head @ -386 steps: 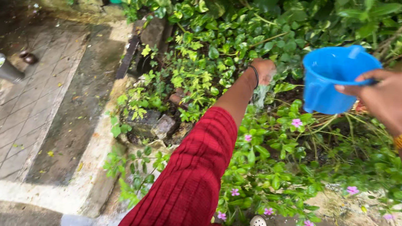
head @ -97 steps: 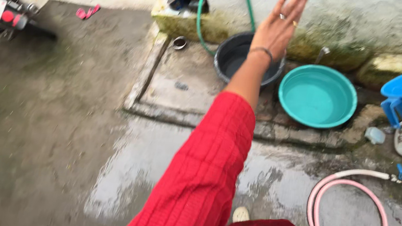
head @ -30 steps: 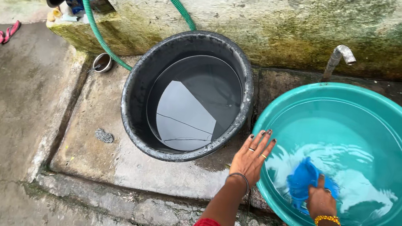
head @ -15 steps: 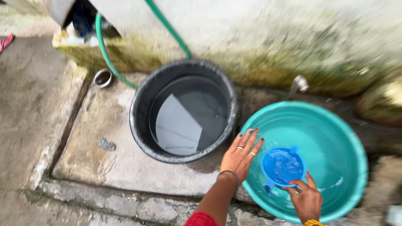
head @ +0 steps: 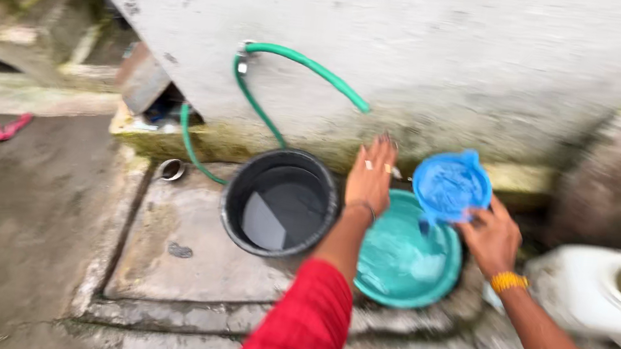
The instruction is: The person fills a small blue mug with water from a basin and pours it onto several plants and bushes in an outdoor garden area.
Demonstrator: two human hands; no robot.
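A bucket (head: 281, 202) stands left of a basin (head: 401, 265), both before a wall (head: 432, 41) — a hose (head: 271, 109) hangs on it. The mug (head: 450, 185) is held above the basin, between both hands — a jug (head: 605, 294) lies right.

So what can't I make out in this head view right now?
- Tap: hidden behind the left hand and blue mug.
- Water level in the mug: motion blur.
- White container: cut off by the right edge.
- Teal basin: near rim covered by the left forearm.
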